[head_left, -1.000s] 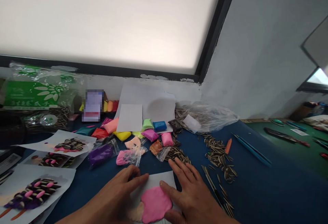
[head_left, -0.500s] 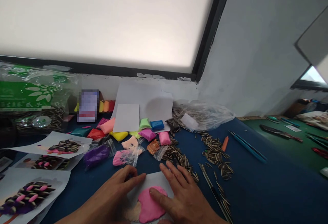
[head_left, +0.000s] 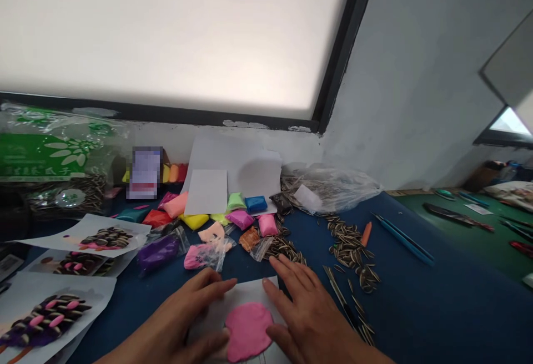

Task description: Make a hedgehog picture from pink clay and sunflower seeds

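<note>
A blue table [head_left: 420,308] stands below a bright window [head_left: 175,36]. The pink clay [head_left: 249,330] lies flat on paper [head_left: 245,293] between 2 hands; it looks light, soft and easily dented, best handled by the paper's edges. The left hand [head_left: 189,309] is loosely bent, gripping nothing; the right hand [head_left: 310,311] is spread, thumb at the clay's edge. Beyond lie seeds [head_left: 346,237].

Left hand [head_left: 187,308], right hand [head_left: 307,309], both apparently palm-down
</note>
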The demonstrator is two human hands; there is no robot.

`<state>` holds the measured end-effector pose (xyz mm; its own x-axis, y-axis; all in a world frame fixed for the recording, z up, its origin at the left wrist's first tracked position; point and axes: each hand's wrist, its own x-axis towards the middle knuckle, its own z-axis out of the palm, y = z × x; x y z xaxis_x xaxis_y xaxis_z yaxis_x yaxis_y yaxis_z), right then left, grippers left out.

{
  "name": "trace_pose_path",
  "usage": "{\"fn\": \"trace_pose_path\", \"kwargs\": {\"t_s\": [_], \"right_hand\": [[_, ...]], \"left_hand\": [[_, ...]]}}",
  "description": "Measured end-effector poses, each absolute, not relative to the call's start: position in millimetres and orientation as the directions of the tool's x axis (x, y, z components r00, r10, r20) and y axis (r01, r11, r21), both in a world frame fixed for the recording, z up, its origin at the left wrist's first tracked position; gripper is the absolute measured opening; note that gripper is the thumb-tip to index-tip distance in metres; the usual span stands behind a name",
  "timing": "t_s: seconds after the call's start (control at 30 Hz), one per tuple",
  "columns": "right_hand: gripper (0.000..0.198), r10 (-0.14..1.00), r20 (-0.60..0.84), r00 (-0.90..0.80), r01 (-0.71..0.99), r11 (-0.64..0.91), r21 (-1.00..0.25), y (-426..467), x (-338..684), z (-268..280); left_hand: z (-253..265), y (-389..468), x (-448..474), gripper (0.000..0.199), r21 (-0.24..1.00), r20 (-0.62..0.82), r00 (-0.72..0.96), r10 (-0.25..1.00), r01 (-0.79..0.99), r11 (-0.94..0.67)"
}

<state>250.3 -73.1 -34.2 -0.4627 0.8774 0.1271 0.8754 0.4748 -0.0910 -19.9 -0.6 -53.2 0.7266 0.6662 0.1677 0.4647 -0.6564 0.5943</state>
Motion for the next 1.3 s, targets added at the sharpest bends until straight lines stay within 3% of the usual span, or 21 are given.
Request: {"fn": "trace_pose_path", "kwargs": {"t_s": [0.1, 0.23, 0.4, 0.5, 0.7, 0.9, 1.03, 1.2, 1.3], "right_hand": [[0.042, 0.907, 0.113, -0.406, 0.91, 0.413, -0.041, -69.7, 250.2, -33.5], [0.046, 0.911, 0.082, -0.404, 0.913, 0.407, -0.021, -66.1, 250.9, -38.2], [0.044, 0.91, 0.159, -0.384, 0.92, 0.392, -0.023, -64.8, 249.2, -42.4], [0.04, 0.903, 0.194, -0.383, 0.916, 0.399, -0.047, -64.8, 246.7, -42.2], [0.024, 0.92, 0.222, -0.323, 0.923, 0.358, -0.141, -63.8, 243.7, -42.5], [0.03, 0.867, 0.294, -0.401, 0.882, 0.453, -0.133, -68.6, 245.9, -37.3], [0.022, 0.8, 0.351, -0.486, 0.838, 0.541, -0.074, -71.9, 247.8, -40.4], [0.021, 0.723, 0.436, -0.536, 0.819, 0.571, 0.06, -71.7, 245.8, -53.8], [0.02, 0.679, 0.502, -0.536, 0.82, 0.56, 0.118, -71.1, 246.5, -56.2]], "left_hand": [[-59.2, 1.5, -16.6, 0.037, 0.601, 0.277, 0.641, 0.716, 0.466, -0.649], [-65.7, 2.0, -12.6, 0.043, 0.463, 0.343, 0.641, 0.686, 0.52, -0.718], [-73.8, 3.4, -13.2, 0.059, 0.331, 0.281, 0.672, 0.685, 0.602, -0.727], [-73.7, 5.1, -12.2, 0.066, 0.337, 0.257, 0.701, 0.665, 0.58, -0.742], [-75.3, 4.5, -5.7, 0.062, 0.357, 0.305, 0.663, 0.683, 0.586, -0.728], [-81.0, 7.1, -0.4, 0.05, 0.408, 0.316, 0.636, 0.704, 0.579, -0.706], [-85.3, 12.3, 0.4, 0.047, 0.443, 0.261, 0.657, 0.707, 0.57, -0.692], [-79.1, 12.3, -14.7, 0.044, 0.477, 0.298, 0.676, 0.674, 0.506, -0.718], [-70.2, 7.6, -23.5, 0.074, 0.447, 0.242, 0.754, 0.611, 0.473, -0.76]]}}
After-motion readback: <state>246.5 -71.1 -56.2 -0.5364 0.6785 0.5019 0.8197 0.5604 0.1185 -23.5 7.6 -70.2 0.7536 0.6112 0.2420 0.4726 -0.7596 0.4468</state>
